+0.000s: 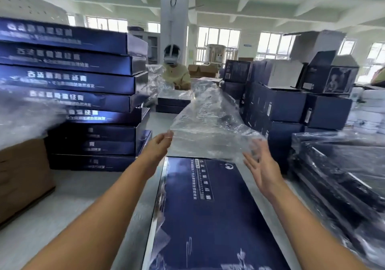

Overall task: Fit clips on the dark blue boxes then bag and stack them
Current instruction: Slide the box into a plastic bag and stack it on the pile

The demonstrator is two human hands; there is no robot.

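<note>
Fingers of the left hand (159,144) curled at the near left corner of the clear plastic bag (206,123), pinching its edge, so far as the blur allows. Fingers of the right hand (261,165) spread wide and straight, palm turned inward, at the bag's near right corner — touching the film or just short of it, cannot tell. Bag lifted off the counter (62,203), stretching away toward 12 o'clock, mouth side nearest the hands.

Directly below the hands, a dark blue box (208,217) lying flat on the counter, long axis running from 6 toward 12 o'clock, white print on its lid, some clear film bunched along its left edge. Far end of the box just under the bag's near edge.

At 9 to 10 o'clock, a tall stack of dark blue boxes (83,94), printed sides facing the camera. At 8 o'clock, a brown carton (23,176) beside that stack. At 3 o'clock, a pile of bagged boxes (337,165) under glossy film. At 1 to 2 o'clock, more dark boxes stacked (291,107). At 12 o'clock, across the counter — a second person (176,73) in a headset, handling plastic.
</note>
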